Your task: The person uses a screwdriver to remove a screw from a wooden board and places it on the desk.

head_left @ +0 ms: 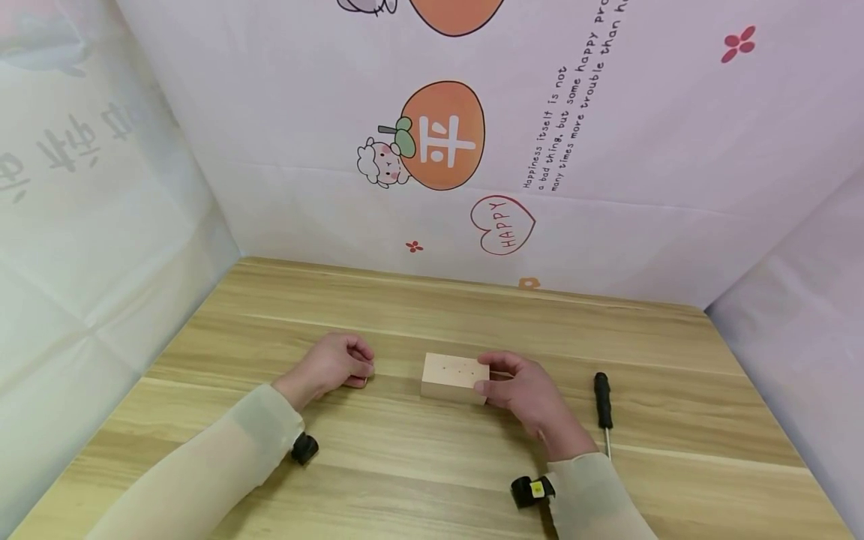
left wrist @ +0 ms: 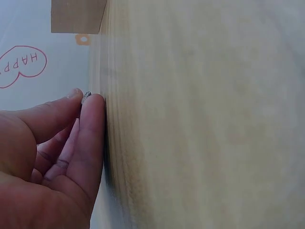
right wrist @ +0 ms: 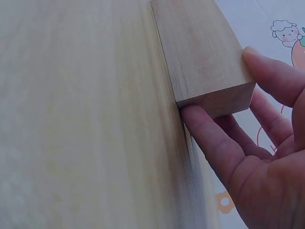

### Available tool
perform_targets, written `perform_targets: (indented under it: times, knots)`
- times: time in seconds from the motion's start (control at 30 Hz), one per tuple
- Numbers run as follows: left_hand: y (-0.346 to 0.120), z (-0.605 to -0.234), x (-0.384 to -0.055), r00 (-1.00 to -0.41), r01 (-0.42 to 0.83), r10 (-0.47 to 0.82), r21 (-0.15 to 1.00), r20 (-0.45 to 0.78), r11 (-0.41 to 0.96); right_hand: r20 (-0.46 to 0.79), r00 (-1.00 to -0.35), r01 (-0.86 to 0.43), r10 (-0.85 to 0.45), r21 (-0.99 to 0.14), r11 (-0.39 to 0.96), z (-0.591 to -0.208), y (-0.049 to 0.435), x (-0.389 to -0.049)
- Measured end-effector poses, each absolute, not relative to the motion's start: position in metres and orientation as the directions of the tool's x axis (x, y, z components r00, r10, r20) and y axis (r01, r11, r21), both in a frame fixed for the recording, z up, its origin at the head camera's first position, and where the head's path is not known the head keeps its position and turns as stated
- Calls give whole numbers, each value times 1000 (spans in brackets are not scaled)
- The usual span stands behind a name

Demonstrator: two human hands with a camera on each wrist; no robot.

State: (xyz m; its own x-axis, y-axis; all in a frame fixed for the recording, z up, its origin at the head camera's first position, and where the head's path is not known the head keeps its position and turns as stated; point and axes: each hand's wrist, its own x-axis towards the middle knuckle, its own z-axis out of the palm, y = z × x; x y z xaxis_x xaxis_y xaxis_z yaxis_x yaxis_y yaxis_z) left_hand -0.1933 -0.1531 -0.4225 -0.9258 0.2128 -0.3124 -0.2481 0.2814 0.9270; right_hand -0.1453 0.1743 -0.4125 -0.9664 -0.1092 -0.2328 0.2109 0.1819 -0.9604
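Observation:
A pale wooden block [head_left: 454,370] with several small dark holes in its top lies flat on the table. My right hand [head_left: 523,390] grips the block's right end; in the right wrist view the thumb lies along its edge and a finger touches the lower corner of the end face. To the left of the block, apart from it, my left hand [head_left: 340,364] is low over the table. Its thumb and forefinger pinch a small metal screw [left wrist: 86,97], mostly hidden, with only a threaded bit showing between the fingertips.
A screwdriver [head_left: 603,401] with a black handle lies on the wood-grain table [head_left: 405,465] to the right of my right hand, its shaft partly behind the sleeve. Printed white cloth [head_left: 607,240] rises at the table's back edge and along both sides.

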Motion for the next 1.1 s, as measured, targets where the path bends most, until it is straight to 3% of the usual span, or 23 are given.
perform_targets:
  times: [0.77,0.97,1.1]
  knots:
    - [-146,-418,-191,-944,-152,207,893,-259,423,-236,-966,212,-103,-956,201,-410,174,-145]
    - [-148,-412,-191,-932,-188,210,890,-294,416,-233,-966,210,-111,-960,187,-408,174,-144]
    - [-152,-402,-190,-923,-183,216,858,-318,480,-234,-965,212,-115,-961,175,-407,173,-144]
